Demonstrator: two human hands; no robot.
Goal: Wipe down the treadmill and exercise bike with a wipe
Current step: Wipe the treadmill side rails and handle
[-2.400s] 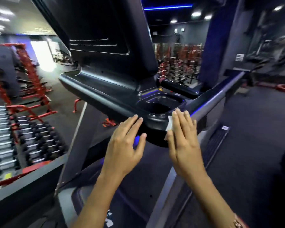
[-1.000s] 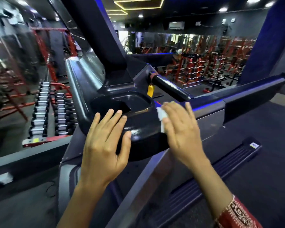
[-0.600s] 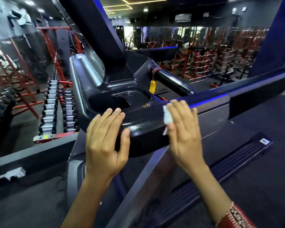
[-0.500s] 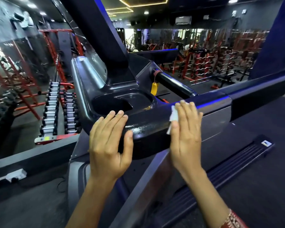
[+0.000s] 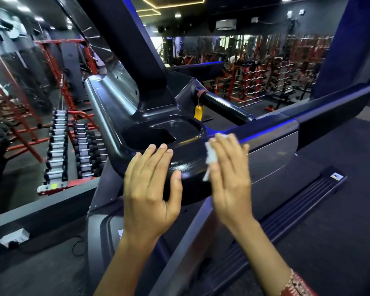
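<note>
The wipe (image 5: 210, 153) looks thin, limp and light. It lies on the glossy rounded corner of the treadmill (image 5: 188, 170) console, pressed flat under the straight, close-set fingers (image 5: 228, 149) of the right hand (image 5: 231, 180). Flat pressure probably suits it best, because pinched it would likely bunch or slide. The left hand (image 5: 150, 189) rests flat on the rim, fingers straight.

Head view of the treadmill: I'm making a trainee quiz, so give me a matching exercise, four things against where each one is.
Things:
1. wipe
2. left hand
3. yellow tag
4. dumbbell rack

Places:
A. hanging by the black handlebar
B. on the floor, left of the treadmill
C. pressed under the right hand
D. flat on the console, at its rounded edge

Pairs: 1-C; 2-D; 3-A; 4-B
</note>
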